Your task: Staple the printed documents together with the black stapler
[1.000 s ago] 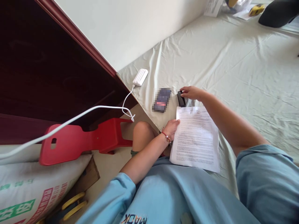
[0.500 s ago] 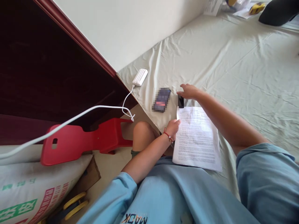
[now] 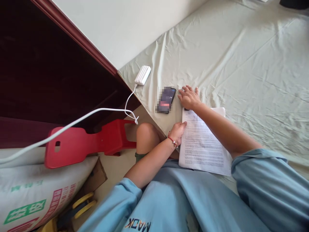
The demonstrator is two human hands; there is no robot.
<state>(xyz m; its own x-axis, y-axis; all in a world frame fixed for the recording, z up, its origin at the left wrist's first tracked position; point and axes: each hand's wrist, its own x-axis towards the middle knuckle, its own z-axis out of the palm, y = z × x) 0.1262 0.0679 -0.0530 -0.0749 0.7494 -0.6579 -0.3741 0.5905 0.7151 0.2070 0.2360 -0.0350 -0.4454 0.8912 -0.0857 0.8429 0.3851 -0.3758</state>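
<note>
A stack of printed paper sheets [image 3: 202, 145] lies on the pale green bedsheet [image 3: 241, 64] in front of me. My left hand [image 3: 178, 131], with a red string bracelet at the wrist, grips the stack's left edge. My right hand [image 3: 189, 96] lies palm down at the stack's top left corner. It presses on a small black stapler [image 3: 186, 109], which it hides except for a dark sliver at the paper's corner. A dark phone [image 3: 166, 100] lies just left of my right hand.
A white power bank [image 3: 143, 74] sits near the bed's corner, and its white cable [image 3: 84, 116] runs off to the left. A red plastic stool [image 3: 84, 141] lies on its side by my knee. A printed sack [image 3: 36, 193] lies at lower left, under a dark wooden frame [image 3: 48, 64].
My right hand has moved from beside the black stapler to lie flat on top of it at the paper's corner. The view has tilted down a little. My left hand stays on the paper's edge.
</note>
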